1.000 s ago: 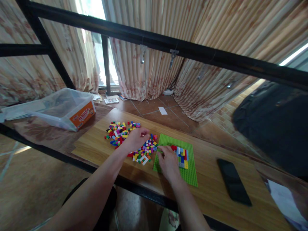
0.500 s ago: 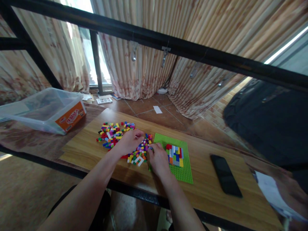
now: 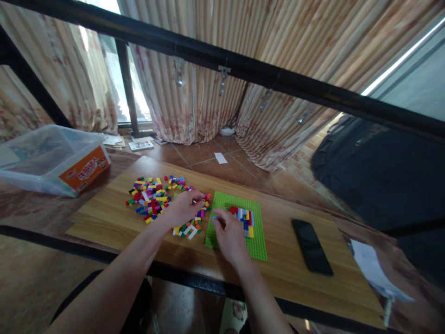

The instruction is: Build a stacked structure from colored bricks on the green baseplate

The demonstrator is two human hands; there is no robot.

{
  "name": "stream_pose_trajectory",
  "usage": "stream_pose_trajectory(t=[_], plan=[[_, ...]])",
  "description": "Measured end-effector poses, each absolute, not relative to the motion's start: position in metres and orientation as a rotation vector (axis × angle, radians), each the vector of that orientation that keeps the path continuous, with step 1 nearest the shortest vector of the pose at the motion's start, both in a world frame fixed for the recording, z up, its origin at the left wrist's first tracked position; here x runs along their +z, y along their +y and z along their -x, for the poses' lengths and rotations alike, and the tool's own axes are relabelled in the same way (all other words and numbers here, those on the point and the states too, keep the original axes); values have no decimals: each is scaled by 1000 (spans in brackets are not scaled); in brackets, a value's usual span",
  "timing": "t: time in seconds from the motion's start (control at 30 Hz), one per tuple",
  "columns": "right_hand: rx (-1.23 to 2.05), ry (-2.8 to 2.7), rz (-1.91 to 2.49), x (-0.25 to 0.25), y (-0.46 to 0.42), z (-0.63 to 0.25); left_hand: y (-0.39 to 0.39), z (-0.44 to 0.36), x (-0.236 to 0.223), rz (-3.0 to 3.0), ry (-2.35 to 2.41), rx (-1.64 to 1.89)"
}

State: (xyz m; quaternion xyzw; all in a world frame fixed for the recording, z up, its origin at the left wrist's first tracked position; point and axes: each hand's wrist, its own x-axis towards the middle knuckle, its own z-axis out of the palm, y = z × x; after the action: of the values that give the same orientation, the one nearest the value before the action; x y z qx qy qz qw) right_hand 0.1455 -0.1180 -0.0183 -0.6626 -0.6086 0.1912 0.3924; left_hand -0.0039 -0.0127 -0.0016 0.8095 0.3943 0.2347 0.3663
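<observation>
Over the right part of a heap of small coloured toy bricks (image 3: 151, 204), my left hand (image 3: 184, 207) hovers with fingers bent and thumb a little apart; no brick shows between them. My right hand (image 3: 230, 234) is above the left half of a green studded baseplate (image 3: 259, 248). Thumb and forefinger pinch a small bluish brick (image 3: 214, 217), partly covered by the fingers. Just beyond that hand, a multicoloured block of joined bricks (image 3: 248, 222) sits on the baseplate, its left side hidden by the hand.
A black phone (image 3: 312, 247) lies on the wooden board (image 3: 281, 273), right of the baseplate. Far left stands a clear plastic bin (image 3: 52, 160) with an orange label. White papers (image 3: 377, 269) lie at the right. A dark metal bar (image 3: 250, 69) crosses above the board.
My right hand has shifted right from the baseplate's left edge to over it, still pinching the small brick. My left hand stays over the heap. The whole view has turned slightly right.
</observation>
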Motion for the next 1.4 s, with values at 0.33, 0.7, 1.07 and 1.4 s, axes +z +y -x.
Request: stream_pose_trajectory(t=[0.33, 0.7, 1.07, 1.4], plan=[[389, -1390, 1832, -12, -117, -185, -25, -9, 0, -2123, 951, 537], [109, -1529, 1986, -23, -109, -204, -26, -12, 1, -2177, 936, 471], [168, -1494, 1965, -28, -106, -208, -27, -9, 3, -2169, 987, 422], [198, -1497, 1927, -26, -105, -210, -28, -9, -1, -2179, 965, 447]])
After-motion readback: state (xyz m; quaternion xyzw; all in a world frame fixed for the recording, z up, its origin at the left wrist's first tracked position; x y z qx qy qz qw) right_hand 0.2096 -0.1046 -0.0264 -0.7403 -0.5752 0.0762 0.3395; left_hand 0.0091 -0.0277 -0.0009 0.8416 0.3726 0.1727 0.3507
